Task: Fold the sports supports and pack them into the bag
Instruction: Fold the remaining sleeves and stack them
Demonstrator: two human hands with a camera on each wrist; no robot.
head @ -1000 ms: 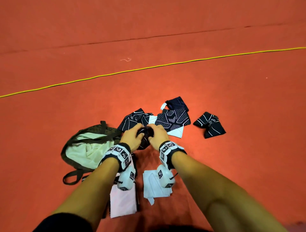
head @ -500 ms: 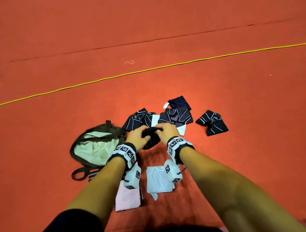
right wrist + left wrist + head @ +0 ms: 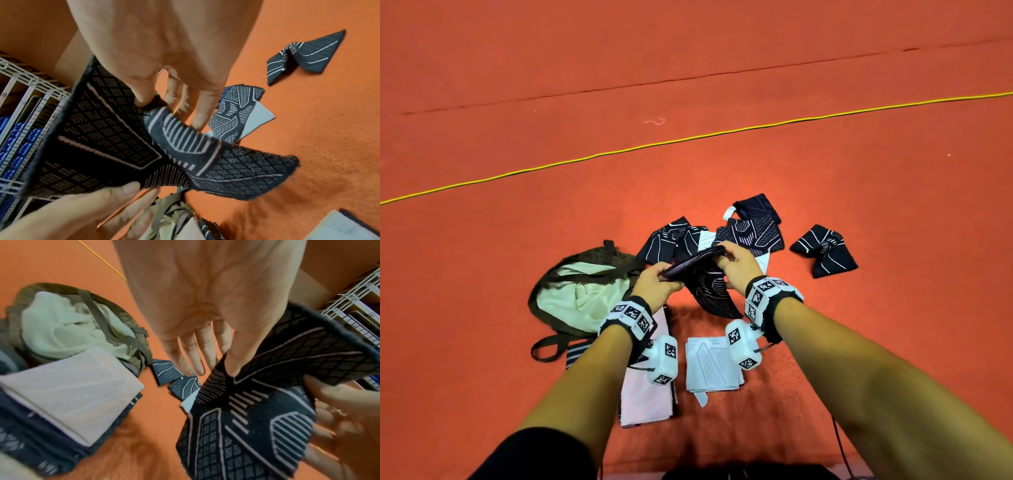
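Stretching the dark support [image 3: 702, 274] out from its earlier bunch, your left hand [image 3: 654, 282] and right hand [image 3: 736, 262] each pinch one end, just right of the open bag [image 3: 544, 291]; folding starts now, unfolded supports [image 3: 753, 233] waiting beyond it.

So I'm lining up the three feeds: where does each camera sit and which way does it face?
Head: worn on the head, facing forward and down; shows both forearms, left hand, right hand, the dark patterned support, the olive bag.
Left wrist: looks along the left palm and fingers toward the bag.
Right wrist: looks along the right palm toward a folded support on the floor.
Both wrist views share the held support and the opposite hand.
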